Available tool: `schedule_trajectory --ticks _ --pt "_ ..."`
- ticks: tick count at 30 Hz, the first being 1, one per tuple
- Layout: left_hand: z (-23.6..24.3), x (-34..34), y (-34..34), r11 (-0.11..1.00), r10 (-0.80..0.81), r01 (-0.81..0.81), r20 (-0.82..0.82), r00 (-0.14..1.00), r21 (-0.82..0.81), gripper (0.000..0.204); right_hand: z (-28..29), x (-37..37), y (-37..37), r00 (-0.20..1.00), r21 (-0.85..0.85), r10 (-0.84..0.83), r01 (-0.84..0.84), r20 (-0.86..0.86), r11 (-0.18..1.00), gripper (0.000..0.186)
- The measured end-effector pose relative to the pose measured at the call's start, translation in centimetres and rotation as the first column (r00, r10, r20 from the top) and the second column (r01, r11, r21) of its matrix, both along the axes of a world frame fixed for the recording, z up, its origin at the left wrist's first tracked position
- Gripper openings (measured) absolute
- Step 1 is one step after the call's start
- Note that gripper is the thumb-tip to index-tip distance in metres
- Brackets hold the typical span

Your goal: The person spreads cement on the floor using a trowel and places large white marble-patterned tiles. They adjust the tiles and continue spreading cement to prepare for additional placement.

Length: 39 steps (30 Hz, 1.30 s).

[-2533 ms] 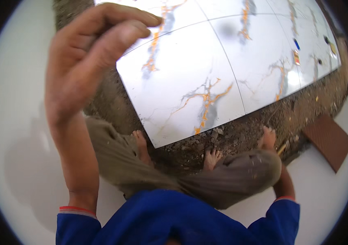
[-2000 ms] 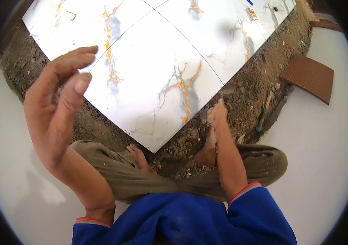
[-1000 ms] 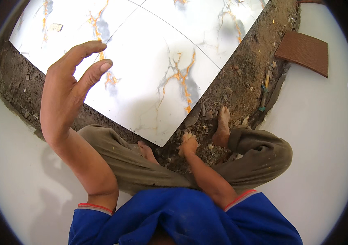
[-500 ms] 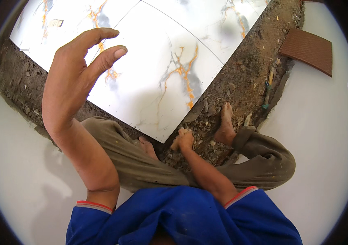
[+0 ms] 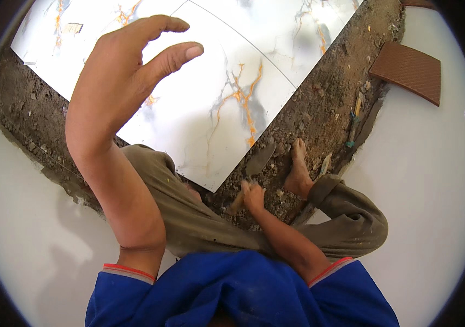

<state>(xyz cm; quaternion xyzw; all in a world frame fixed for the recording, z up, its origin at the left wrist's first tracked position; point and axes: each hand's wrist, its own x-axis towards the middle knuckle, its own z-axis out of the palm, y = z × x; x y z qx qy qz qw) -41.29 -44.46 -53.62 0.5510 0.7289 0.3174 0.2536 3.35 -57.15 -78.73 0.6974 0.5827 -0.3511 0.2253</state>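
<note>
My left hand (image 5: 129, 76) is raised close to the camera, above the white marbled tile (image 5: 189, 125). Its thumb and fingers are apart with nothing between them. Low beside the tile's near corner, my right hand (image 5: 253, 197) is closed around the wooden handle of a trowel (image 5: 260, 160). The trowel's grey pointed blade reaches away over the dark soil, just right of the tile's edge. Part of the handle sticks out at the left of my fist. Orange and grey veins run across the tile.
Rough soil with small rubble (image 5: 325, 114) borders the tiles. A brown textured tile (image 5: 407, 72) lies on the white floor (image 5: 407, 147) at the right. A stick-like tool with blue-green bits (image 5: 355, 122) rests along the soil's right edge. My bare foot (image 5: 299, 171) is right of the trowel.
My left hand has shifted right and slightly up, still with fingers apart. My right hand has moved slightly nearer and right, and the trowel blade now shows more plainly, away from the tile's edge.
</note>
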Motion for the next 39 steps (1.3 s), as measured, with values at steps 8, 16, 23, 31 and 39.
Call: schedule_trajectory --ticks 8,16,23,31,39 --pt "-0.4 0.0 -0.4 0.993 0.031 -0.033 -0.018 0.999 -0.113 0.061 -4.5 -2.6 -2.1 0.973 -0.010 -0.217 0.217 -0.080 0.976 0.063" --pt "-0.3 0.0 -0.2 0.999 0.000 0.001 0.006 1.000 -0.041 0.060 -0.8 2.1 -2.6 0.962 -0.178 -0.208 0.240 0.178 0.954 0.061" --pt "-0.8 0.9 1.3 0.994 -0.037 0.046 0.097 0.995 -0.100 0.058 -2.0 -2.8 -2.7 0.875 -0.176 -0.459 0.433 -0.151 0.884 0.059" --pt "-0.2 0.7 0.8 0.997 -0.002 0.005 0.033 0.999 -0.076 0.061 -2.4 2.2 -6.2 0.985 -0.538 0.058 0.040 0.164 0.842 0.068" --pt "-1.2 1.0 1.5 1.000 -0.001 0.001 0.020 1.000 0.003 0.054 -1.5 0.4 9.7 0.830 0.194 -0.454 0.528 -0.323 0.827 0.045"
